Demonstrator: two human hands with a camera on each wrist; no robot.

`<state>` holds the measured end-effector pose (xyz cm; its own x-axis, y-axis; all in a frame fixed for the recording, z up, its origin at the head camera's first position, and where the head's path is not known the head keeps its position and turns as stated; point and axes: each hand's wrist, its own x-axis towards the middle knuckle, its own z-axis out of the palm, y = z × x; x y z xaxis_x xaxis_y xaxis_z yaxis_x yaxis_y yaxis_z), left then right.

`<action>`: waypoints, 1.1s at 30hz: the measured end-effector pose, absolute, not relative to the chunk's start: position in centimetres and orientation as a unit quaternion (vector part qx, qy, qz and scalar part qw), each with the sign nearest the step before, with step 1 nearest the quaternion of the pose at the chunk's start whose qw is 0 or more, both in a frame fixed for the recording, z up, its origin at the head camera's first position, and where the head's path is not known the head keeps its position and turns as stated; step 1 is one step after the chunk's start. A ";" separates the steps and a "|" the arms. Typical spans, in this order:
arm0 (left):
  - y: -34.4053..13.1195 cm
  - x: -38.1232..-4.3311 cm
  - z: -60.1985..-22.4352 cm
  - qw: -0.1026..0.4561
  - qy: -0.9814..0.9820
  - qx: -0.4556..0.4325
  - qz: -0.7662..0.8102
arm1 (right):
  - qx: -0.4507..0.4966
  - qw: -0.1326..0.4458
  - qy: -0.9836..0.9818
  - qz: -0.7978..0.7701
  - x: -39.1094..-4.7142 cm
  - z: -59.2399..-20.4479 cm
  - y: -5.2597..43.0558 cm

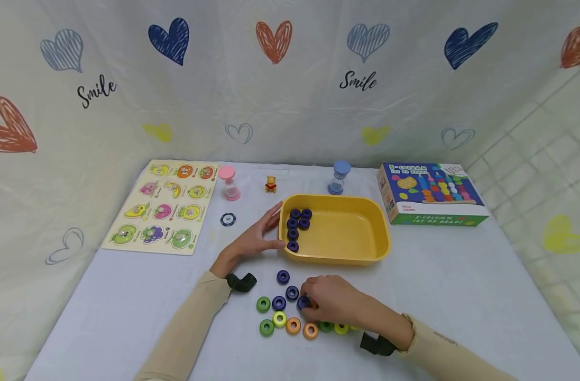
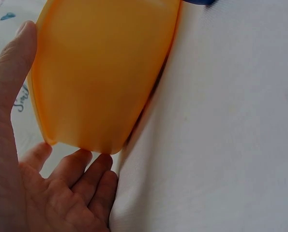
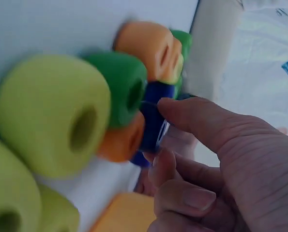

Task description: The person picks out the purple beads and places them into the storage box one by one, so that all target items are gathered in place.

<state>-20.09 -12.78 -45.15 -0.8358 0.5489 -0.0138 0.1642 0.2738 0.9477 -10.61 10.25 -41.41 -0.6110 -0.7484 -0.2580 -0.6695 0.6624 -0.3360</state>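
My left hand (image 1: 256,238) is spread at the left end of a yellow plastic tray (image 1: 351,233), its thumb at the near corner and its fingertips at the far one. Several dark blue ring beads (image 1: 292,223) lie inside along the tray's left side. In front of the tray, my right hand (image 1: 334,300) pinches a dark blue bead (image 3: 153,126) between thumb and finger, among the loose beads on the table. Close around it are an orange bead (image 3: 122,140), a green bead (image 3: 119,82) and a yellow-green bead (image 3: 52,113). More dark blue beads (image 1: 278,302) lie left of the right hand.
A fruit puzzle board (image 1: 163,206) lies at the left. Along the back stand a pink sand timer (image 1: 230,183), a small bear figure (image 1: 270,184) and a blue sand timer (image 1: 339,178). A round chip (image 1: 228,219) lies near the left hand. A colourful box (image 1: 432,194) sits right of the tray.
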 end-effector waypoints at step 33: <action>-13.1 -21.5 -49.0 0.155 0.773 0.231 0.570 | -0.226 0.240 0.882 -0.336 -11.2 -44.0 22.7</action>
